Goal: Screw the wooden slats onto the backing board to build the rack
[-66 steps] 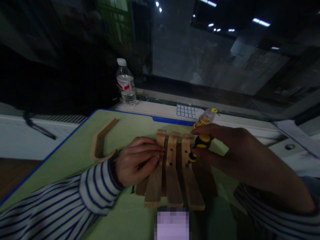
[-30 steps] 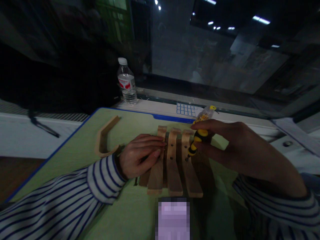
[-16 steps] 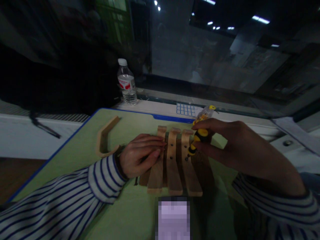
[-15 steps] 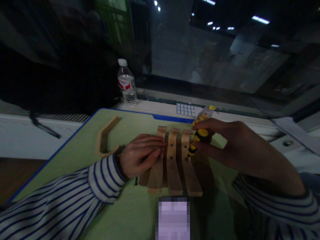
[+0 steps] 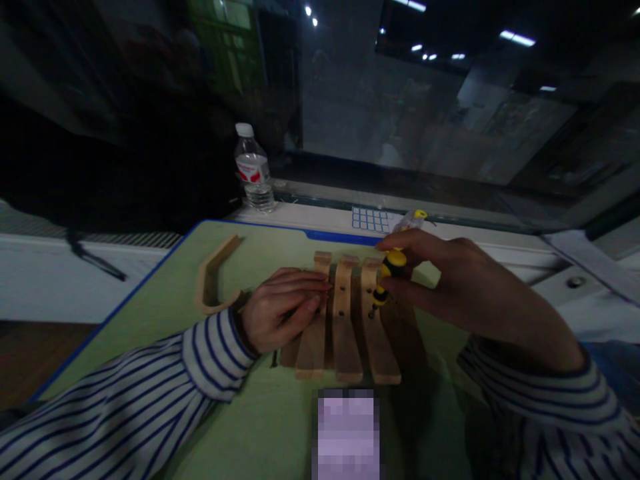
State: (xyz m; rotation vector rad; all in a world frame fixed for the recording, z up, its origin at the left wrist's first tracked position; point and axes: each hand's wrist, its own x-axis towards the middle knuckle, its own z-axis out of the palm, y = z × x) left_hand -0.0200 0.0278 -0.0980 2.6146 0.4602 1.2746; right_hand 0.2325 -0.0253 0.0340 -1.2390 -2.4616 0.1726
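Three pale wooden slats (image 5: 344, 320) lie side by side on a green mat (image 5: 210, 393), joined by a piece underneath. My left hand (image 5: 280, 310) rests on the leftmost slat with its fingers curled and pressed down on it. My right hand (image 5: 450, 283) is closed round a short yellow-and-black screwdriver (image 5: 387, 277). The screwdriver's tip points down at a hole in the rightmost slat.
A curved wooden piece (image 5: 213, 280) lies on the mat to the left. A water bottle (image 5: 253, 170) stands on the white ledge behind. A small clear bag with yellow parts (image 5: 411, 220) and a blue grid card (image 5: 371, 219) lie beyond the slats.
The screwdriver has tilted slightly in my right hand and stays over the rightmost slat. My left hand has kept its place on the left slat. The view has shifted a little.
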